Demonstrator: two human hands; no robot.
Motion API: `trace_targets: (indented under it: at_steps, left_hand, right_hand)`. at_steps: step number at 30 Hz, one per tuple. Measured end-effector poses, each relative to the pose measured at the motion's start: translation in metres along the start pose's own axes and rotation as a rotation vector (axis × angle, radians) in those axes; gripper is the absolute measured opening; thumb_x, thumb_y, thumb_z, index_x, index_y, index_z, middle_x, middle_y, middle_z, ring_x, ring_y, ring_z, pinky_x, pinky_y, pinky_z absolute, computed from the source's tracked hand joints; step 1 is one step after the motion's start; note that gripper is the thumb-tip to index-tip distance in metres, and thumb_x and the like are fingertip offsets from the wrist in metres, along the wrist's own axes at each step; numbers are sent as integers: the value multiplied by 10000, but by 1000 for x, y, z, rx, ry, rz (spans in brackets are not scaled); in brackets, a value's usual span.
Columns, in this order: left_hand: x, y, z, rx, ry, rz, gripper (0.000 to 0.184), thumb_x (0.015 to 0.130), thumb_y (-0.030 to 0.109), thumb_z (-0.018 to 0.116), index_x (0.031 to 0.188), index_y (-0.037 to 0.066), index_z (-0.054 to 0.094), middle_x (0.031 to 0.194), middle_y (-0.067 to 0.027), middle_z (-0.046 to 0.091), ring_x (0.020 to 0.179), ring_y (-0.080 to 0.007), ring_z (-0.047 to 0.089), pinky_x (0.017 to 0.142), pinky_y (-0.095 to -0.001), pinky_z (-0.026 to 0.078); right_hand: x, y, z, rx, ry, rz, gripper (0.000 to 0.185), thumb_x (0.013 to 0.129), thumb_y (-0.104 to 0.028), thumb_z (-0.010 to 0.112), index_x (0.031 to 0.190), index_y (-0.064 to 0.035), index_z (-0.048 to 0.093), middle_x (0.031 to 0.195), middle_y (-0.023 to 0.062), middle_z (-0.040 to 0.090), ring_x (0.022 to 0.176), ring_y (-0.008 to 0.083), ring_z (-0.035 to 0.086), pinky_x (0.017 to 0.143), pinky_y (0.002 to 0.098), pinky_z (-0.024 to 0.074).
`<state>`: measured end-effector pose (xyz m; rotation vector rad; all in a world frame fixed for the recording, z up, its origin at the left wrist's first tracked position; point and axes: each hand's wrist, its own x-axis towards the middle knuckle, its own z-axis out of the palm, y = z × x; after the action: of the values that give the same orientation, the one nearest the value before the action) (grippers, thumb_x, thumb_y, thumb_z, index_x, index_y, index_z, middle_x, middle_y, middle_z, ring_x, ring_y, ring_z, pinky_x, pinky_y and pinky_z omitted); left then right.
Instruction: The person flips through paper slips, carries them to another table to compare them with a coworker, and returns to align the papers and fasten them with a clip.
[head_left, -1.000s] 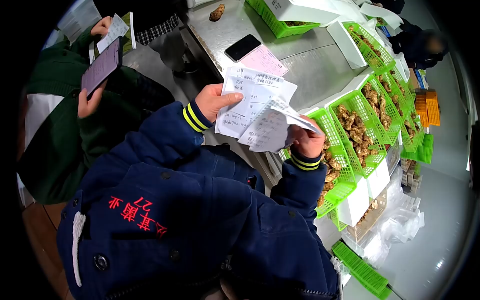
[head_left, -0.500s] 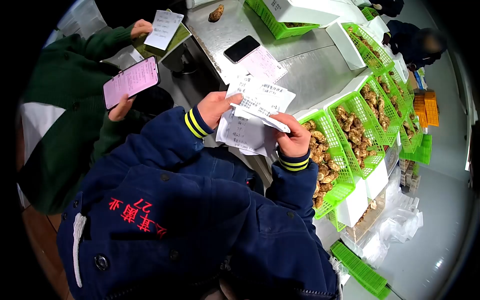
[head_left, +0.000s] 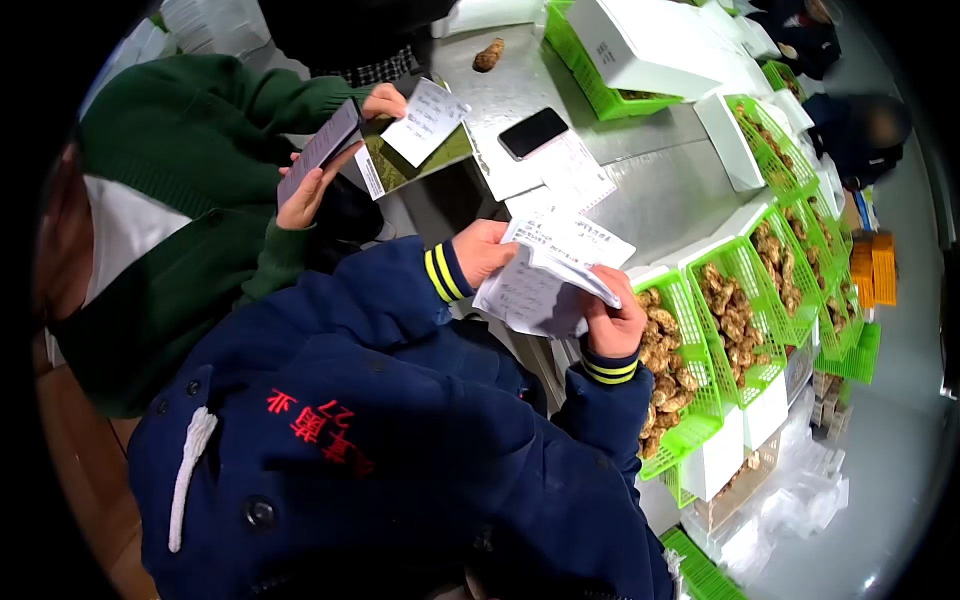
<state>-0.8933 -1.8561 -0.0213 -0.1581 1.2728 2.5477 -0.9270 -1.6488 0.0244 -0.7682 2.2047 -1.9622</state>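
Note:
A stack of handwritten paper slips (head_left: pixel 530 295) is held between my two hands, over the near edge of the metal table. My left hand (head_left: pixel 482 252) pinches the slips at their left side, thumb on top. At their right side my right hand (head_left: pixel 614 312) grips a folded edge that stands up from the stack. Just beyond the slips, a black phone (head_left: pixel 533 133) lies on the table beside a written sheet (head_left: pixel 580 180). Near my right hand stands a green basket (head_left: pixel 708 385) of brown and pale mushrooms (head_left: pixel 665 350).
More green baskets (head_left: pixel 770 372) of mushrooms line the right side, with white foam boxes (head_left: pixel 640 45) among them. One mushroom (head_left: pixel 488 55) lies on the metal table (head_left: pixel 640 160). To my left, a person in a green cardigan (head_left: pixel 200 270) holds a phone (head_left: pixel 320 150) and a note (head_left: pixel 427 122).
The view has shifted, so most things sit farther right and lower. The neighbouring person's phone has tilted and come closer to their note. My hands still hold the slips, with the folded edge raised.

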Motion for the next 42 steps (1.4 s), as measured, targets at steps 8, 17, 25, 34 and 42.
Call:
trace_targets:
  at_steps: [8,17,25,34,42]
  left_hand:
    - [2,8,4,-295,46,-45,355,863,166,514,1112,-81,461,1008,-136,578,903,-187,583,811,-305,473]
    - [0,3,6,-73,77,50,297,830,139,566,1078,-17,513,967,-93,596,863,-160,585,754,-301,482]
    - [1,-4,-2,-53,113,57,294,807,97,590,1071,-14,522,977,-93,595,877,-155,573,773,-295,467]
    - [-19,-1,-14,-89,212,115,311,800,98,592,1073,-28,513,967,-96,596,865,-162,578,771,-298,464]
    - [-46,-21,-50,-24,320,85,323,822,98,563,1115,-9,478,1012,-104,577,905,-175,567,797,-308,455]
  right_hand:
    - [-2,11,6,165,121,367,336,765,18,578,1082,67,478,988,100,564,892,135,525,790,249,410]
    - [2,12,30,71,103,224,392,798,10,549,1160,89,421,988,127,565,884,148,538,782,246,422]
    - [9,17,36,-156,119,186,235,835,-49,537,1037,66,507,757,22,558,660,49,475,591,176,392]
    - [36,6,30,-385,160,4,292,799,-103,594,1065,2,533,906,94,575,772,143,549,608,239,438]
    - [71,19,56,173,7,192,185,809,-24,566,978,50,570,816,64,594,726,96,545,653,211,443]
